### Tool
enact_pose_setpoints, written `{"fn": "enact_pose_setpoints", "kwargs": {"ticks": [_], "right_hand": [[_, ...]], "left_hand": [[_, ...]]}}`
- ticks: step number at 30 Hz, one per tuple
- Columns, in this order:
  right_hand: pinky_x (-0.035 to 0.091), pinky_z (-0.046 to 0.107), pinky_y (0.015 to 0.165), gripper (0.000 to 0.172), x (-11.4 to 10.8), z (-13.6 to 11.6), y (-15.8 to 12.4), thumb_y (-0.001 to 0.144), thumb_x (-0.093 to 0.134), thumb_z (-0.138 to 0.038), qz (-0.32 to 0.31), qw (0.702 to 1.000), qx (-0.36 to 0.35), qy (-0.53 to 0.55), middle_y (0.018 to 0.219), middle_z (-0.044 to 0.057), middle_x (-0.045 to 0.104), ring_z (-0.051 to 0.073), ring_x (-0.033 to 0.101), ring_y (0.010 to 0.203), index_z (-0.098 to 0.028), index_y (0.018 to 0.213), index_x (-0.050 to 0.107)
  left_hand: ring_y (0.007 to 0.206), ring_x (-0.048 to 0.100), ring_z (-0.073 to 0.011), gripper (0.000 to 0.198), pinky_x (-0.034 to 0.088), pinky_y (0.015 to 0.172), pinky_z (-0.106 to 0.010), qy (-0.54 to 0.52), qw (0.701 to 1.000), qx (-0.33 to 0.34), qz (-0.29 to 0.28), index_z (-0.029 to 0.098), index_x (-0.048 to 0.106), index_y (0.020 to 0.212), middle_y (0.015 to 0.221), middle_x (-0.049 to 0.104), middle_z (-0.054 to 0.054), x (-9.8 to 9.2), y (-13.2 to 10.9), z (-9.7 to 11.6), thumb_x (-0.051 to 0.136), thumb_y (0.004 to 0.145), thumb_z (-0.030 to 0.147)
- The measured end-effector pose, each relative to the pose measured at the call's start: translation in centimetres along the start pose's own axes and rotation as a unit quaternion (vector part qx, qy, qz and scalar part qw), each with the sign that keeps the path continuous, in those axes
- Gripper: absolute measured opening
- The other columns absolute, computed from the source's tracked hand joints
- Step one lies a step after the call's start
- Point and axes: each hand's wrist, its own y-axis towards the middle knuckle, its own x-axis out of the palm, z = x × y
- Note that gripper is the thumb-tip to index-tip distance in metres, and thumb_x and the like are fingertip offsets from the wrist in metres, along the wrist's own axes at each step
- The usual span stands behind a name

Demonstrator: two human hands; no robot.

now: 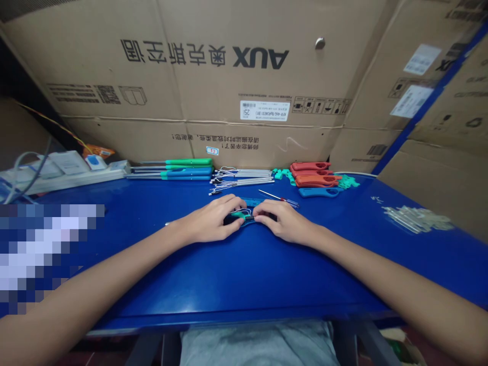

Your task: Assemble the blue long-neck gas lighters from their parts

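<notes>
Our left hand point(213, 221) and right hand point(280, 219) meet on the blue counter point(247, 274), fingers curled shut on a small tool point(242, 217): teal-and-black body, thin white wires looping off it, mostly hidden between the fingertips. Just beyond the right hand lies a screwdriver point(278, 199). Farther off, red handles point(314, 174).

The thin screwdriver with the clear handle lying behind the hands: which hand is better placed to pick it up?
Probably the right hand. The thin screwdriver with the clear handle lies just behind its knuckles, while the left hand is farther away. Both hands rest on the small teal and black part.
</notes>
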Motion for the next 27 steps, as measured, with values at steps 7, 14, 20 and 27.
{"fn": "enact_pose_setpoints", "kwargs": {"ticks": [7,14,20,27], "right_hand": [[0.046,0.029,0.078,0.012,0.08,0.17,-0.2,0.091,0.051,-0.019,-0.005,1.0,-0.004,0.011,0.092,0.006,0.066,0.016,0.058,0.084,-0.016,0.095,0.063],[0.048,0.027,0.074,0.014,-0.19,0.06,-0.23,0.088,0.051,-0.014,-0.019,0.999,0.008,0.046,0.093,0.006,0.065,0.013,0.059,0.079,-0.015,0.097,0.062],[0.047,0.028,0.074,0.015,-0.14,0.08,-0.15,0.089,0.05,-0.015,-0.008,1.0,0.002,0.024,0.092,0.006,0.066,0.014,0.059,0.08,-0.015,0.096,0.063],[0.047,0.027,0.073,0.015,-0.25,-0.06,-0.13,0.088,0.051,-0.015,-0.006,1.0,0.002,0.019,0.09,0.005,0.066,0.014,0.059,0.077,-0.016,0.095,0.064]], "left_hand": [[0.099,0.058,-0.0223,0.04,0.047,0.088,-0.035,0.023,1.0,0.0,-0.015,0.018,0.056,0.12,0.105,0.058,-0.008,-0.4,0.08,-0.06,0.042,0.091,0.041],[0.098,0.058,-0.0215,0.033,0.047,0.088,-0.035,0.026,0.999,0.017,-0.008,0.018,0.061,0.11,0.103,0.06,-0.008,-0.43,0.09,-0.34,0.044,0.091,0.04],[0.098,0.058,-0.0211,0.035,0.047,0.091,-0.036,0.024,0.999,0.038,-0.002,0.016,0.064,0.109,0.102,0.062,-0.009,-0.38,0.15,-0.38,0.042,0.093,0.039],[0.098,0.059,-0.021,0.038,0.047,0.091,-0.035,0.032,0.998,0.048,0.001,0.018,0.066,0.112,0.102,0.066,-0.009,-0.3,0.21,-0.6,0.042,0.094,0.041]]}}
